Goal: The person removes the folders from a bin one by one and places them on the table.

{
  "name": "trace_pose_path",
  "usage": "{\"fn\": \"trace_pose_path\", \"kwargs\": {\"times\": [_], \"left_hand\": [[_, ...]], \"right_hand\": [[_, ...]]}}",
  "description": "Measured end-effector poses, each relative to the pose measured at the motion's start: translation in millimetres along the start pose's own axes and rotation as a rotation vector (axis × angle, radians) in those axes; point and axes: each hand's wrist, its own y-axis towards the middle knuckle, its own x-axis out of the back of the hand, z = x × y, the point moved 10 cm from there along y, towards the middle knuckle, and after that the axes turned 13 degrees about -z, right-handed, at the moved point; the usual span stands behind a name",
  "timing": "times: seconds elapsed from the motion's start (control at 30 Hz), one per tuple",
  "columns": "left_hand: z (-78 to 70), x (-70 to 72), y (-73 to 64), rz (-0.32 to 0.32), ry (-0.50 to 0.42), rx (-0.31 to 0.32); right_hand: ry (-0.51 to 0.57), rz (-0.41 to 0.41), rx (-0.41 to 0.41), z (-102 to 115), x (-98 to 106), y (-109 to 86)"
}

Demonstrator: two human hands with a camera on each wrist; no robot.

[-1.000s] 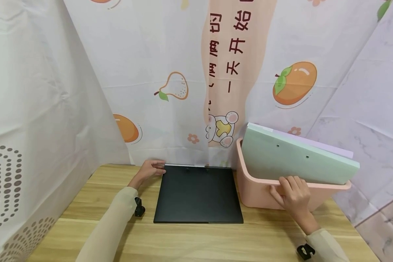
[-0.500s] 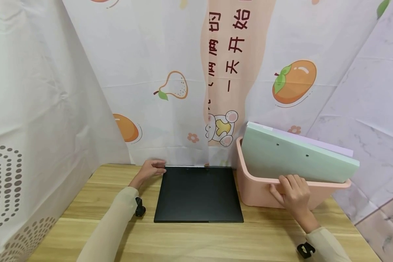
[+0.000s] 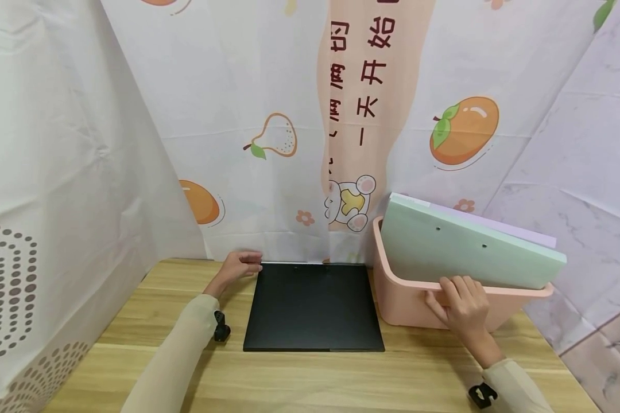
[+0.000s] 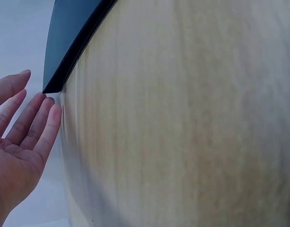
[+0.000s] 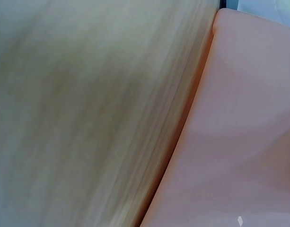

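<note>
Nearest to me is the wooden counter [image 3: 310, 378], and on it the black file folder [image 3: 312, 310] lies flat. Its longer side seems to run left to right, but the slanted view makes me not fully sure. To the right, the right hand [image 3: 462, 304] grips the front rim of the pink bin [image 3: 400, 304], the thumb against the outer wall; it is well apart from the black file folder.

The left hand [image 3: 237, 268] is the nearer one. It is at the far left corner of that folder, its fingers loosely extended and grasping nothing; I cannot tell whether the fingertips touch the corner or stop just beside it. From this hand, the folder extends rightward and towards me.

Farther, the green folder [image 3: 460, 246] leans in the bin, with the purple folder [image 3: 527, 234] mostly covered behind it; their lower parts are hidden. My right wrist view does not show the hand.
</note>
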Motion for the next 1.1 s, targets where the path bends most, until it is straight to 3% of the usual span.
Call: {"fn": "trace_pose_path", "kwargs": {"times": [0.27, 0.43, 0.57, 0.83, 1.1], "left_hand": [[-10.4, 2.6, -0.6, -0.049, 0.012, -0.027], [-28.9, 0.1, -0.6, -0.065, -0.002, -0.089], [-46.9, -5.9, -1.6, -0.038, -0.047, -0.128], [-97.6, -14.7, -7.7, 0.006, -0.048, -0.209], [-174.6, -27.1, -19.8, 0.118, 0.008, -0.338]], "right_hand": [[-0.001, -0.001, 0.002, 0, 1, 0.9], [0.001, 0.004, 0.0, -1, 1, 1.6], [0.0, 0.004, -0.001, -1, 1, 2.4], [0.001, -0.016, -0.002, 0, 2, 3.3], [-0.003, 0.014, -0.001, -1, 3, -0.3]]}}
